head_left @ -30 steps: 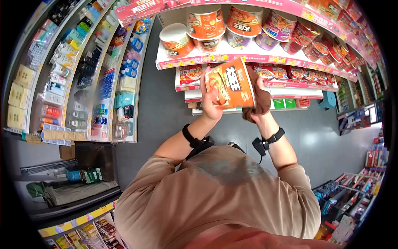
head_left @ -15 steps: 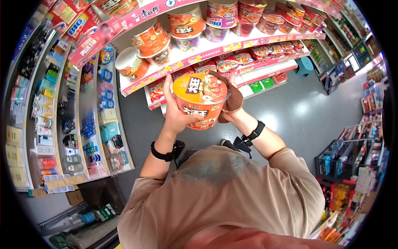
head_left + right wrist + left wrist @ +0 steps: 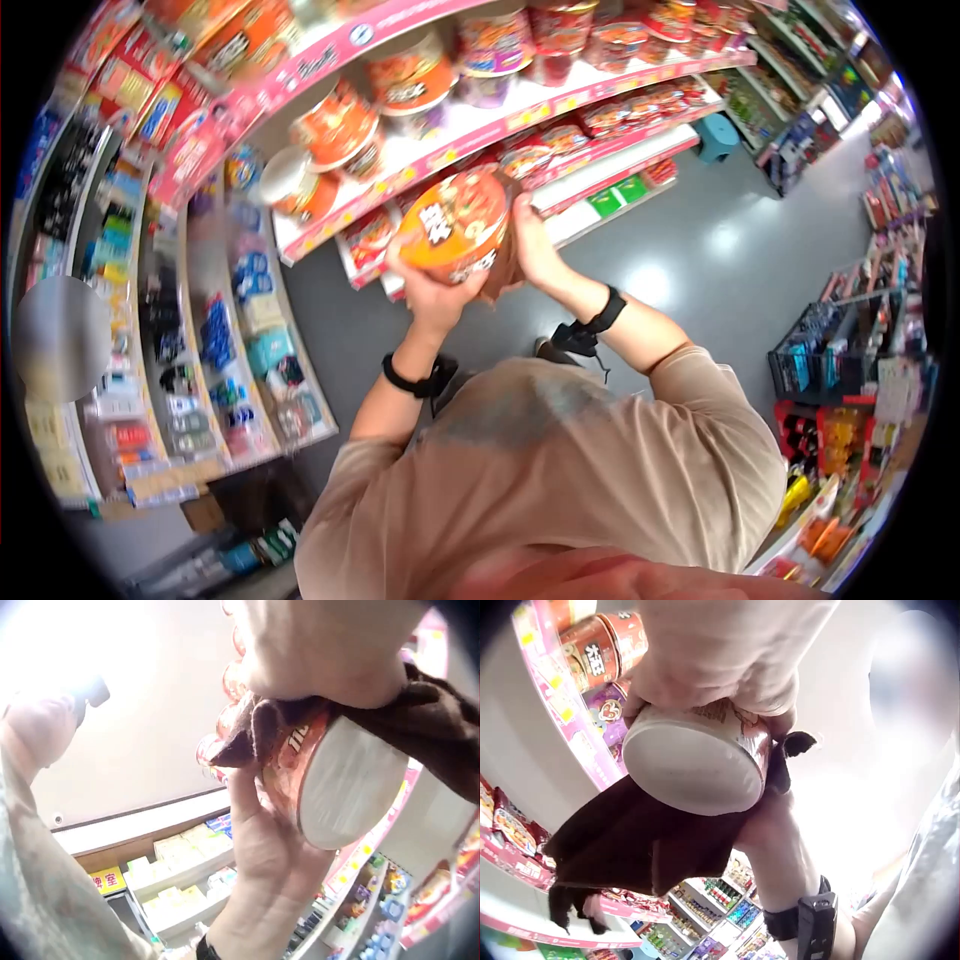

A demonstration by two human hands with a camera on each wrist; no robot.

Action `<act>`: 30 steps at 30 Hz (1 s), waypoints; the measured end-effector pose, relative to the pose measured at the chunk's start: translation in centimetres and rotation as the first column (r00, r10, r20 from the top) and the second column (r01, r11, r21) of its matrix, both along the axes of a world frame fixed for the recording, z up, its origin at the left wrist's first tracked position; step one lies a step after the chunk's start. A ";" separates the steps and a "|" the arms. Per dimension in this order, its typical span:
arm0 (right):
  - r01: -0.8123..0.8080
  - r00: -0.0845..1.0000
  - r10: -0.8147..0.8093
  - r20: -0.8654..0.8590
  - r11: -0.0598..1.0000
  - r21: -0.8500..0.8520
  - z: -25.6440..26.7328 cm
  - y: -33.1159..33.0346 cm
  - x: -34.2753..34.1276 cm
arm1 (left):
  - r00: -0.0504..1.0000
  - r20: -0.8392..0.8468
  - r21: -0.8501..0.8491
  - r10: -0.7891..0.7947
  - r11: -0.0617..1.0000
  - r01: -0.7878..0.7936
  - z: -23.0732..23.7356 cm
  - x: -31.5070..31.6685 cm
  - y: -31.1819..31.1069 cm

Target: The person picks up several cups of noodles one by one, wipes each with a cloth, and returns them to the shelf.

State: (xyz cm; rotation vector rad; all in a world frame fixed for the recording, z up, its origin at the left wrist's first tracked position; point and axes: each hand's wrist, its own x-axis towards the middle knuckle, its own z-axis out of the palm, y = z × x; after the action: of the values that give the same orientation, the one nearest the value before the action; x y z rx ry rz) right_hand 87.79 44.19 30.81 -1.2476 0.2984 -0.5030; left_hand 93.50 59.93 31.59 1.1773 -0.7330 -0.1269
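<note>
An orange instant noodle tub (image 3: 455, 225) is held in front of the body, its lid tilted up toward the head. My left hand (image 3: 433, 298) grips its near left side, thumb and fingers around the wall. On the other side my right hand (image 3: 540, 248) holds a dark brown cloth (image 3: 508, 262) against the tub. In the left wrist view the white base (image 3: 694, 774) of the tub faces the camera, and the cloth (image 3: 649, 836) hangs below it. The right wrist view shows the cloth bunched under the right hand (image 3: 326, 656), hiding its fingertips.
Ahead stands a shelf (image 3: 440, 150) with noodle tubs (image 3: 405, 80) on it and packets (image 3: 560, 140) on a lower tier. Shelves of bottles (image 3: 190, 420) line the left. A blue stool (image 3: 716, 137) stands on the grey floor (image 3: 640, 270); a dark basket (image 3: 808, 350) is at right.
The tub has tilted from side-on to lid-up, and then leaned further. Both hands have stayed on it, the right one with the cloth. The head view has swung to the right.
</note>
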 end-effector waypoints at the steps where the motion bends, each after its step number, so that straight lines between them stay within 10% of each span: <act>1: -0.121 0.992 0.111 0.058 0.963 0.239 0.0 -0.5 0.0 | 0.999 0.046 -0.008 0.017 1.000 -0.016 0.2 -0.5 -0.3; 3: -0.338 0.940 0.296 0.172 0.719 0.607 0.8 -1.6 -0.2 | 0.992 0.123 0.018 0.014 1.000 -0.017 -1.0 -0.6 -0.2; 6: -0.383 0.924 0.249 0.290 0.592 0.709 -0.1 -1.3 0.7 | 0.979 0.200 0.094 0.029 0.994 -0.048 -1.6 -0.4 -0.2; 7: -0.325 0.946 0.296 0.137 0.889 0.324 -0.4 -1.1 0.0 | 0.993 0.114 0.065 -0.039 0.997 0.032 -1.1 -0.5 -0.3; 8: -0.220 0.964 0.114 -0.242 0.852 -0.475 -0.6 -0.9 -0.7 | 0.993 0.108 0.059 -0.040 0.998 0.034 -1.4 -0.1 -0.3; 9: -0.177 0.928 -0.182 -0.326 0.554 -0.813 -0.9 -0.7 -1.5 | 0.997 -0.027 0.014 -0.079 0.997 0.079 -0.6 -0.4 -0.7; 10: -0.118 0.846 -0.169 -0.505 0.866 -0.487 4.3 0.9 -3.1 | 0.997 -0.072 -0.020 -0.021 1.000 0.020 -0.9 -0.1 -1.3; 11: 0.281 0.929 -0.367 0.053 0.604 -0.746 2.4 2.6 -3.7 | 0.993 -0.119 -0.009 0.014 1.000 -0.015 -1.6 0.4 -1.6; 13: 0.549 0.813 -0.417 0.406 0.318 -0.773 3.1 2.3 -4.2 | 0.984 -0.164 -0.037 -0.071 0.997 0.066 -1.4 0.4 -1.8; 14: 0.224 0.954 -0.293 0.066 0.546 -0.807 3.7 1.0 -4.8 | 0.999 -0.032 -0.005 -0.028 1.000 0.028 -1.6 0.8 -1.8; 16: -0.186 0.958 0.045 -0.284 0.848 -0.496 1.5 -2.9 -3.3 | 0.995 -0.036 -0.016 -0.088 0.996 0.087 -0.9 0.0 -2.0; 19: -0.331 0.943 0.321 0.089 0.874 0.357 -1.3 -5.0 -0.8 | 0.996 0.070 0.036 -0.053 0.998 0.051 -1.0 -1.3 -2.4; 23: -0.329 0.914 0.406 0.004 0.737 0.590 1.6 -5.2 -2.2 | 0.998 -0.028 -0.002 -0.063 0.998 0.063 0.4 -3.3 -3.2; 27: -0.111 0.993 0.075 0.090 0.854 0.509 -2.0 -0.7 -1.6 | 0.993 -0.019 -0.129 0.114 0.985 -0.116 -1.4 -1.3 -3.7; 28: 0.155 0.982 -0.126 0.140 0.962 -0.225 -2.2 -0.4 -1.4 | 0.982 -0.029 -0.148 0.187 0.971 -0.189 -1.7 -0.9 -4.0; 29: 0.411 0.911 -0.242 0.334 0.470 -0.781 -1.6 0.0 -1.2 | 0.968 -0.041 -0.161 0.247 0.955 -0.250 -1.7 -0.6 -4.3; 30: 0.387 0.922 -0.234 0.309 0.543 -0.745 -1.3 1.2 -1.8 | 0.961 -0.144 -0.152 0.235 0.955 -0.256 -1.5 -0.4 -4.3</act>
State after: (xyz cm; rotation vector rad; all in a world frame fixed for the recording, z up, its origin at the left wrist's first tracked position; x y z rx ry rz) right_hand 85.95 45.36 29.54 -2.0360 0.1348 -1.1460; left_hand 93.14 55.66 30.05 1.0779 -0.4723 0.0692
